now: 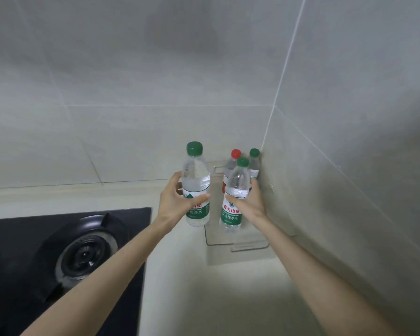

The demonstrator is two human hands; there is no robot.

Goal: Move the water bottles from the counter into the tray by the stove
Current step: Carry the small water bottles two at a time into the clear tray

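Gripping clear plastic bottles (196, 180), transparent rectangular tray (238, 241)

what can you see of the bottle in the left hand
The bottle is clear plastic, filled with water, with a green cap and a green and white label. It is held roughly upright, gripped round its middle by the left hand, thumb across the label, near the left edge of the clear tray.

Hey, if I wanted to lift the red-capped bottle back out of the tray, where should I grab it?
Probably grip the red-capped bottle by the neck just under its cap, fingers coming from above and the left. It stands upright in the tray, with a green-capped bottle and the wall close on its right, so its body is crowded.
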